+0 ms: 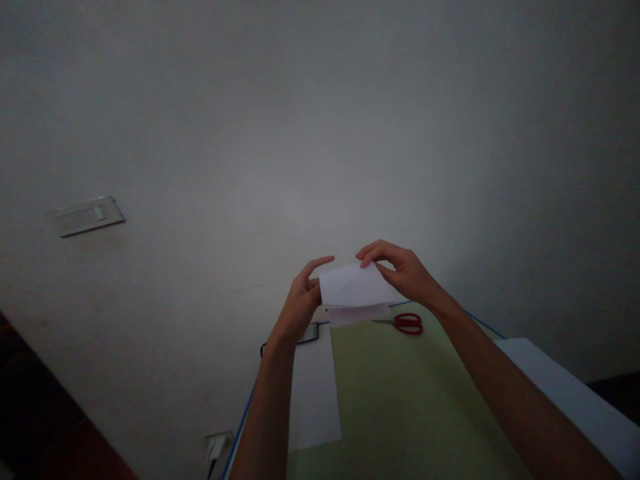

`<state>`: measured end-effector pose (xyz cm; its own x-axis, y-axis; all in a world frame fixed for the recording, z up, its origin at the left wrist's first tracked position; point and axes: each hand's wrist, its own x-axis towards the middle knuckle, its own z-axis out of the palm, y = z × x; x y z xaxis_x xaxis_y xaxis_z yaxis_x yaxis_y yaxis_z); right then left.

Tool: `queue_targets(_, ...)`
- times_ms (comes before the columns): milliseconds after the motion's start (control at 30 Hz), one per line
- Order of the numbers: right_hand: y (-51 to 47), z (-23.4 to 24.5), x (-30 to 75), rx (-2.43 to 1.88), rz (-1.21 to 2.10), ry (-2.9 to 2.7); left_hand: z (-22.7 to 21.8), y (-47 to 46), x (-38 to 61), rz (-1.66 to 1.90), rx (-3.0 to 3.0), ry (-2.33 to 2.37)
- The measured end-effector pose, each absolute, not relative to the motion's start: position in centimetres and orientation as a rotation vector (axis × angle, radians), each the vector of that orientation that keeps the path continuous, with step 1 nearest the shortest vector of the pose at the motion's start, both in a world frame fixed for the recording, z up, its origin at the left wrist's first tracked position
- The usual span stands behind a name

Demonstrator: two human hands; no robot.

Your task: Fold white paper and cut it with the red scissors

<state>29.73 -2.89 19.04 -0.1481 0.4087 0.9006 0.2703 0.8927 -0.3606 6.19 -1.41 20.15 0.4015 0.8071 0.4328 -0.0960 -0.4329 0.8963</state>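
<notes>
A folded sheet of white paper is held up above the far end of the table, its lower flap hanging a little apart from the upper layer. My left hand grips its left edge, the index finger stretched out past the paper and the other fingers partly hidden behind it. At the upper right edge, my right hand pinches the paper between thumb and fingers. Just below and to the right of the paper, scissors with red handles lie on the table.
The table has a green top with a blue edge, against a pale wall. A white sheet lies at left, beside a dark-edged flat device. More white paper lies at right. A wall socket holds a plug.
</notes>
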Motion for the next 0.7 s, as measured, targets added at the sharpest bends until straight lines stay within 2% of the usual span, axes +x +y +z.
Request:
queue_targets(300, -4.4, 19.5, 29.6, -0.671, -0.076, -2.012, 20.6, -1.0, 6.8, 1.438, 1.528, 0.733)
queue_targets(400, -6.0, 20.0, 29.0, -0.635, -0.056, -2.083, 20.6, -0.8, 6.9, 1.519, 1.51, 0.755)
queue_targets(700, -7.1, 20.8, 26.2, -0.543, -0.178, -2.049, 21.0, -1.6, 6.8, 1.519, 1.498, 0.744)
